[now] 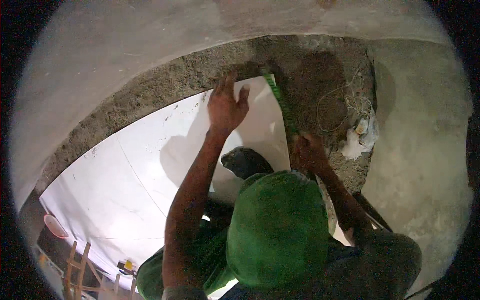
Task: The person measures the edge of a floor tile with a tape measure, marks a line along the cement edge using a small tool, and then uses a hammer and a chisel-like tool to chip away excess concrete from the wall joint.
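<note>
The person is looking down at a floor where big white tiles (125, 185) are lying flat on rough grey mortar (165, 85).

The left hand (227, 105) is resting flat on the far corner of the nearest white tile (250, 120). Its fingers are spread open and it is gripping nothing. The fingertips are reaching right up to the tile's far edge, where the white meets the grey mortar.

The right hand (309, 150) is sitting at the right edge of the same tile. It is curled closed on the near end of a green measuring tape (280, 102). The tape is running in a line along the tile's right edge, from this hand up to the far corner, close to the left hand's fingers.

A dark foot (245, 161) is sitting on the tile between the two arms. A green knee (277, 227) is filling the bottom middle of the view.

On the mortar to the right, a thin tangled string (345, 97) is lying beside a crumpled white bag (360, 137). A smooth grey wall (100, 45) is curving around the top.
</note>
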`<action>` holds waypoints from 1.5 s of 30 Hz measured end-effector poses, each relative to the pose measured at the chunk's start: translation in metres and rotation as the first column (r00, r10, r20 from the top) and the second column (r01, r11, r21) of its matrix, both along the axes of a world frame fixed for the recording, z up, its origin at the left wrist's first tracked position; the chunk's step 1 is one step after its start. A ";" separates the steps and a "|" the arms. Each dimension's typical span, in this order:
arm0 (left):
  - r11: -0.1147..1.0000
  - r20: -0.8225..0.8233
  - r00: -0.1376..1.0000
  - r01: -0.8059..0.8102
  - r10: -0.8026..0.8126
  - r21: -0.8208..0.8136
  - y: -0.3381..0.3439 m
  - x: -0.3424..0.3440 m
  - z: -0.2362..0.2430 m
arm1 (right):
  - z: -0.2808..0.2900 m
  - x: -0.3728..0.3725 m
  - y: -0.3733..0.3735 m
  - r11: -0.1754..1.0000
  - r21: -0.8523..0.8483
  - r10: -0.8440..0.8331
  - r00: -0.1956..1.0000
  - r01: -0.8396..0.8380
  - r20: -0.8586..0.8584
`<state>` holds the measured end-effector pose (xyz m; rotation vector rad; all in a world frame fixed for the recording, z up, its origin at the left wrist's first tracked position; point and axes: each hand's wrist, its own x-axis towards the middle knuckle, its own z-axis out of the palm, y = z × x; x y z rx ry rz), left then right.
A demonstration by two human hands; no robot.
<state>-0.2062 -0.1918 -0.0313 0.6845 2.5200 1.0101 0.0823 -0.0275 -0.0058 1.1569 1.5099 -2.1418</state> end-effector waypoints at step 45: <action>0.447 -0.464 0.502 -0.864 0.730 -0.232 -0.145 -0.042 -0.086 | -0.090 0.072 0.044 0.759 0.493 0.211 0.877 -0.425 0.431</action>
